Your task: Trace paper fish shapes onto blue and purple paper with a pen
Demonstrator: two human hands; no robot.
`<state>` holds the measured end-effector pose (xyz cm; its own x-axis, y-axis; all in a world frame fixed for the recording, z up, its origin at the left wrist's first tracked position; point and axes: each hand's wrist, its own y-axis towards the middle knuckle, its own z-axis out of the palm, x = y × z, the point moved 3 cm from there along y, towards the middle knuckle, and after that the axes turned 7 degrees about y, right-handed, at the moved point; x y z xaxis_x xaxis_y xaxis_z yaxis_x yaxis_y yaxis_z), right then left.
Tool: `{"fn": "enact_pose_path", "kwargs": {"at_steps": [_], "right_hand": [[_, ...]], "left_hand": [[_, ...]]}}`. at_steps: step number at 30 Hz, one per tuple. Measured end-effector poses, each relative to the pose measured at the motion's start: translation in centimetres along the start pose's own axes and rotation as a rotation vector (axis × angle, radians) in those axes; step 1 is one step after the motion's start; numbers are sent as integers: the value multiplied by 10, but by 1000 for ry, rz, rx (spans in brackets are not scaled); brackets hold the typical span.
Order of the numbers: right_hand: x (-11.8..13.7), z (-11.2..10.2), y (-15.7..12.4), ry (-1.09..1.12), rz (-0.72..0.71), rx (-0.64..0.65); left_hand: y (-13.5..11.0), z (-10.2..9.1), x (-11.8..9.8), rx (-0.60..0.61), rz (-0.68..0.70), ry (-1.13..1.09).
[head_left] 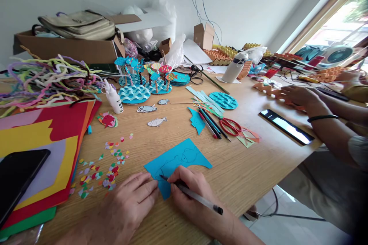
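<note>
Paper (176,164) on the wood table (235,168), what's it look like?

Flat, matte blue, scooped edge at lower right, thin fish-like outlines (190,155) on it. It's right in front of the person. Right hand (197,182) pinches a clear-barrelled pen (199,198), tip on the sheet; left hand (126,203) lies flat and loose at its edge, apart from the right.

Around it?

Tiny cut bits (112,169) (confetti, basically) to the left, red-handled scissors (230,126) beyond, then a wavy blue disc (134,93) and fuzzy pipe cleaners (51,80).
</note>
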<state>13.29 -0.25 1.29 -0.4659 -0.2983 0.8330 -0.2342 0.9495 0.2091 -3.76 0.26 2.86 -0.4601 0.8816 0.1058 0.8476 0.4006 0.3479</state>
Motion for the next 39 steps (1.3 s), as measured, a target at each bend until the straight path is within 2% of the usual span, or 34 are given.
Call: {"fn": "enact_pose_path", "kwargs": {"at_steps": [10, 22, 32, 39], "right_hand": [[1, 0, 0, 9, -15, -17], [1, 0, 1, 0, -44, -27], [2, 0, 0, 16, -14, -8], [1, -1, 0, 15, -9, -11]], "left_hand": [[-4, 5, 0, 26, 2, -3], [1, 0, -1, -56, 20, 24], [-6, 8, 1, 10, 18, 7], [-6, 6, 0, 24, 6, -12]]}}
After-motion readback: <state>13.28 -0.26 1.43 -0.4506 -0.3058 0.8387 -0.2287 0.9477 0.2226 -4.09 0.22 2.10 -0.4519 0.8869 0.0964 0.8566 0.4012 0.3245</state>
